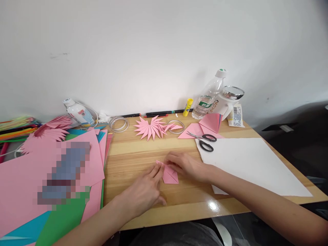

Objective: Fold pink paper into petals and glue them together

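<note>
A small folded pink origami paper [170,176] lies on the wooden table [128,164], with creases across its surface. My left hand [144,192] presses its outstretched fingertips on the paper's left side, thumb spread away toward the table's front edge. At the paper's upper right, my right hand [186,166] has bent fingers closed on the edge; its fingertips are partly hidden. Beyond the hands stands a fan-like pink paper piece [150,129] made of several pointed folds. Scissors [205,145] with black handles rest to the right, partly on a white sheet [246,164].
Stacked coloured paper [94,164] covers the left side, with a pixelated object [64,174] on top. Along the wall are tape rolls [118,124], pens [159,113], a yellow glue stick [188,107], a water bottle [207,97] and a white mug [225,104].
</note>
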`<action>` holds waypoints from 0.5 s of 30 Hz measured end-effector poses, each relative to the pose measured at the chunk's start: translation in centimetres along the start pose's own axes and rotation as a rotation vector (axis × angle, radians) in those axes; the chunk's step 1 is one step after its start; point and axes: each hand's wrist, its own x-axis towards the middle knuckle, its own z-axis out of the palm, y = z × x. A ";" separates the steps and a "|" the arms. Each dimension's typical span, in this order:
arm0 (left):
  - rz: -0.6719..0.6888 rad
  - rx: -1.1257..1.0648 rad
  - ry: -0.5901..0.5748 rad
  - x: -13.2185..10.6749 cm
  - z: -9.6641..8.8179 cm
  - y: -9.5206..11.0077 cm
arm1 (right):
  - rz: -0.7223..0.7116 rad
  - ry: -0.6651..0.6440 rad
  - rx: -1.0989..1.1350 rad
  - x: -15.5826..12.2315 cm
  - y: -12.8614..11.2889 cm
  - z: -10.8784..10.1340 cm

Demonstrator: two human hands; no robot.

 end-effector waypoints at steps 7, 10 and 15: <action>-0.047 -0.037 -0.016 -0.2 -0.1 0.0 | 0.079 -0.028 -0.064 2.6 0.8 0.5; -0.072 -0.066 -0.023 -0.2 -0.1 0.0 | 0.117 -0.062 -0.112 3.4 0.8 0.6; -0.053 -0.107 -0.029 -0.2 -0.2 -0.2 | 0.146 -0.133 -0.187 4.5 0.7 0.8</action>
